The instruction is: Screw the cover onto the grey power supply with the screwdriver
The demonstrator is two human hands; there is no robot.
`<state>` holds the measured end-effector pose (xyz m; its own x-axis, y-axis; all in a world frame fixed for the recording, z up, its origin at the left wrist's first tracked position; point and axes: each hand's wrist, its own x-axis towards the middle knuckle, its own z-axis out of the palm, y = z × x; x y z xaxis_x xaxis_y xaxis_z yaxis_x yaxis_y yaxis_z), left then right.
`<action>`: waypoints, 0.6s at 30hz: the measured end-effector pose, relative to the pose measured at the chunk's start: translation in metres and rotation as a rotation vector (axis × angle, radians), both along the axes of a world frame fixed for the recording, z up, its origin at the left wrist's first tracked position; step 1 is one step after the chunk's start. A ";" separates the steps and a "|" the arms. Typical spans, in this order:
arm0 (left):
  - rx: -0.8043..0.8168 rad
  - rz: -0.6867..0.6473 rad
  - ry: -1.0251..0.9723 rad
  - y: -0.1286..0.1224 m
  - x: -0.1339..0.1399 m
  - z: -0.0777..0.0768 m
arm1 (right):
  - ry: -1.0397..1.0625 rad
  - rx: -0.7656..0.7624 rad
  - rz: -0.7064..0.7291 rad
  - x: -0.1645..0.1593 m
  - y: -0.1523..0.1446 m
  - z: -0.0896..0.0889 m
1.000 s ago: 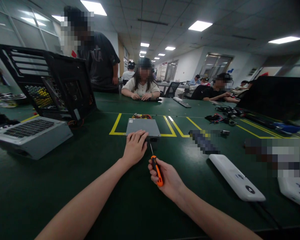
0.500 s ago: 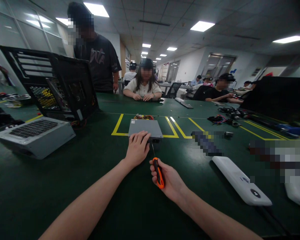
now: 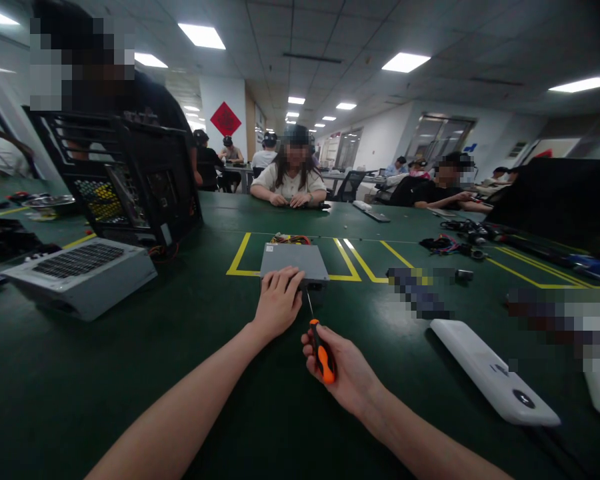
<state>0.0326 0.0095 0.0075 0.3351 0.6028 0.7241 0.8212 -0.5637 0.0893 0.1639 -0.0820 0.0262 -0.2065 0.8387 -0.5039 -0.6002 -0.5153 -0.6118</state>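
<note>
A grey computer power supply (image 3: 300,259) lies flat on the green table in front of me, its coloured cables (image 3: 293,239) bunched behind it. My left hand (image 3: 280,303) grips its near edge, fingers over the top and the thumb side against the front face. In my right hand (image 3: 343,360) is a screwdriver (image 3: 323,353) with an orange and black handle, the fingers wrapped round it. Its thin shaft points at the near face of the power supply, beside the left fingertips. The tip and any screw there are too small to make out.
A second power supply (image 3: 85,273) and an open black computer case (image 3: 135,180) stand to the left. At right lie a white power strip (image 3: 495,370), cables (image 3: 445,243) and a dark monitor (image 3: 560,207). People sit across the table; one leans behind the case.
The screwdriver handle has turned in my right hand, showing more orange. My left hand stays on the power supply. The person behind the case has bent down to the left. The view has shifted slightly.
</note>
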 end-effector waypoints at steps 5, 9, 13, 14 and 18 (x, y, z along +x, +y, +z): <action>0.009 0.002 0.004 0.000 0.000 -0.001 | 0.008 0.025 0.018 0.000 0.000 0.000; 0.003 0.003 -0.007 0.000 0.000 -0.001 | 0.034 0.038 0.061 0.000 0.000 0.002; 0.000 -0.008 -0.012 0.001 0.001 -0.001 | 0.038 0.008 0.077 -0.002 -0.001 0.004; 0.000 -0.007 -0.014 0.001 0.001 -0.001 | 0.033 -0.011 0.063 -0.003 -0.001 0.004; -0.003 -0.001 -0.014 0.000 0.001 -0.001 | -0.010 -0.040 0.030 -0.006 -0.001 0.004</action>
<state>0.0332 0.0098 0.0065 0.3255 0.6046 0.7270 0.8189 -0.5646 0.1029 0.1582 -0.0834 0.0306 -0.2257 0.8116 -0.5389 -0.5780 -0.5568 -0.5965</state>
